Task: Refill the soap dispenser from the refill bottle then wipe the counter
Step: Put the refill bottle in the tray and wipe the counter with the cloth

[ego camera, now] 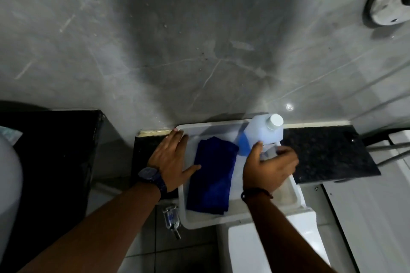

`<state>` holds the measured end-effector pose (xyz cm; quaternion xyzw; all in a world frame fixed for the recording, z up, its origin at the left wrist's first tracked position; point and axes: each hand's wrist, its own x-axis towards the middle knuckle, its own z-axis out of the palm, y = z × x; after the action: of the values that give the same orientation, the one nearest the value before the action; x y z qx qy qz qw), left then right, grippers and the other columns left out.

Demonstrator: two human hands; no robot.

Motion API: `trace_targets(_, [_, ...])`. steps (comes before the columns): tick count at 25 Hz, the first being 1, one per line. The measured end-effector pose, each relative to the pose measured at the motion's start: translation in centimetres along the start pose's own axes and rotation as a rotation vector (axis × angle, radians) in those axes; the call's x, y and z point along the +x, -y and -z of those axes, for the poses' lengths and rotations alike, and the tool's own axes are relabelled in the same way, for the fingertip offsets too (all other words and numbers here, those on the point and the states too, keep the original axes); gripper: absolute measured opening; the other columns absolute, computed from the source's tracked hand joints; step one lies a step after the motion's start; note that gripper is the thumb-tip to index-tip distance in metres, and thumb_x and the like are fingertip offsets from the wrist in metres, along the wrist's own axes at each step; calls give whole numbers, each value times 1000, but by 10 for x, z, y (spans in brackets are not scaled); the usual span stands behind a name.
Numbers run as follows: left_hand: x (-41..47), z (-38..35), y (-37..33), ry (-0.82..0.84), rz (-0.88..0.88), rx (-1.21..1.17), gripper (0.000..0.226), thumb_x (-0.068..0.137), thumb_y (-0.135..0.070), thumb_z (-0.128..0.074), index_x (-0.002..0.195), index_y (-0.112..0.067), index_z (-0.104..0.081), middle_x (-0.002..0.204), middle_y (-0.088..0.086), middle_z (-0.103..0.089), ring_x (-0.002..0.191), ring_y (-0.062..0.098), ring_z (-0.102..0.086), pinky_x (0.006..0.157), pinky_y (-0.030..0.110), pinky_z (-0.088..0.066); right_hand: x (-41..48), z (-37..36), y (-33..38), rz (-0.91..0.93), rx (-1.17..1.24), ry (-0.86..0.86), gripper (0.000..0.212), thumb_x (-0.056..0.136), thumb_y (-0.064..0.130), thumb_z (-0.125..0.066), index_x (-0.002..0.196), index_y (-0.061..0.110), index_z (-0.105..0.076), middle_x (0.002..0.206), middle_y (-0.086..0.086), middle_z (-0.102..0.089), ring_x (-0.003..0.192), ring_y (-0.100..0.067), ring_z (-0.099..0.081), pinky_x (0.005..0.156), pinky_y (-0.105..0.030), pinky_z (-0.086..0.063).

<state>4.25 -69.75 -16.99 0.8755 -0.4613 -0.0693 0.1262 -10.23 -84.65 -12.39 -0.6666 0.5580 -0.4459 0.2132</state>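
Two hands are at the white tray. The left hand lies flat on the tray's left rim, fingers spread and holding nothing. Inside the tray, a folded blue cloth lies just right of that hand. Further right, the right hand curls around something clear and blurry. The refill bottle, capped, stands in the tray's far right corner, just beyond that hand.

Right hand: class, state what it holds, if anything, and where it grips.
The right hand wraps a small clear object, apparently the soap dispenser, around its body; motion blur prevents certainty.
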Motion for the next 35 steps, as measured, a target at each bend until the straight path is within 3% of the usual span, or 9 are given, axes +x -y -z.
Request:
trace_targets(4, [2, 3, 3, 37, 4, -61, 95, 77, -75, -38, 145, -13, -15, 154, 11, -18, 142, 23, -11, 109, 31, -7, -29, -16, -3, -422, -253, 722, 56, 80, 37, -69, 116, 4, -43, 117, -18, -51, 109, -37, -50, 90, -44, -44])
trace_targets(9, [1, 8, 5, 108, 28, -133, 99, 74, -78, -37, 147, -20, -3, 156, 5, -9, 142, 18, -6, 111, 30, -6, -25, -39, -14, -630, -252, 818, 66, 76, 30, -75, 121, -1, -39, 121, -24, -54, 110, -40, -54, 95, -49, -45])
trace_targets(12, [-1, 18, 5, 106, 61, -124, 100, 70, -81, -35, 146, -25, -2, 156, 4, -11, 142, 20, -10, 111, 33, -10, -21, -43, -15, -721, -166, 965, 48, 78, 27, -71, 115, 4, -50, 108, -18, -61, 99, -34, -58, 92, -47, -49])
trace_targets(15, [-10, 32, 1, 48, 42, -105, 95, 71, -78, -40, 145, -23, -15, 153, 5, -22, 138, 22, -20, 110, 34, -19, -21, -42, -10, -665, 6, 1061, 39, 83, 23, -66, 117, 11, -51, 103, -9, -63, 95, -27, -60, 93, -47, -49])
trace_targets(20, [-42, 88, -9, -105, 15, -124, 79, 71, -76, -41, 133, -26, -40, 134, 2, -47, 119, 22, -45, 98, 38, -42, -34, -14, 27, -467, 266, 1003, 31, 89, 20, -60, 117, 19, -48, 111, -3, -59, 101, -24, -57, 92, -43, -47])
trace_targets(25, [-106, 165, -12, -199, -60, -222, 61, 76, -63, -53, 125, -26, -50, 125, 3, -52, 113, 22, -50, 91, 37, -47, -58, 54, 95, -271, 502, 781, 36, 88, 19, -63, 121, 12, -50, 105, 3, -60, 91, -11, -58, 75, -20, -47])
trace_targets(29, [-198, 231, -4, -317, -154, -257, 53, 79, -52, -58, 119, -16, -57, 112, 7, -60, 102, 23, -56, 87, 37, -48, -116, 131, 156, -237, 591, 679, 24, 89, 22, -62, 110, 13, -58, 99, 0, -65, 93, -18, -60, 72, -24, -46])
trace_targets(33, [-298, 273, 14, -423, -212, -276, 40, 82, -40, -57, 111, -13, -61, 100, 9, -64, 93, 27, -57, 82, 34, -46, -196, 199, 198, -275, 691, 595, 4, 88, 23, -63, 89, 26, -61, 89, 13, -67, 84, -5, -62, 68, -21, -47])
trace_targets(35, [-353, 283, 34, -430, -196, -270, 36, 84, -37, -56, 112, -14, -61, 102, 6, -64, 96, 25, -56, 84, 30, -41, -244, 228, 214, -253, 673, 594, 7, 88, 21, -63, 81, 23, -62, 80, 13, -67, 75, -3, -62, 66, -20, -47])
